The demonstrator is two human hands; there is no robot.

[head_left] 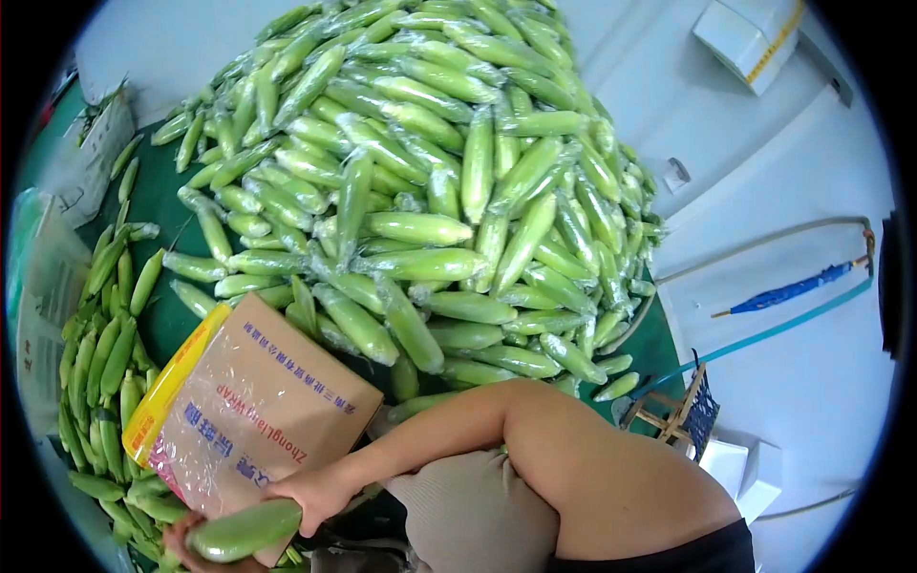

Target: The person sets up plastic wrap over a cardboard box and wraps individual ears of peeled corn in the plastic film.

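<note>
My right hand [315,497] reaches in from the right and grips the right end of a green ear of corn [245,531]. The fingers of my left hand [183,544] are closed round its other end, partly cut off by the lower edge. The ear looks smooth and shiny; I cannot tell whether film covers it. Just beyond my hands lies a brown cling film carton [277,382] with printed lettering and a torn sheet of clear film on it. A yellow strip [177,387] runs along the carton's left side.
A large heap of film-wrapped corn ears [420,181] covers the green surface beyond the carton. Unwrapped ears [105,372] are piled at the left, beside a white crate [53,315]. At the right are a small wooden chair [678,411], a blue umbrella [793,289] and a hose [764,334].
</note>
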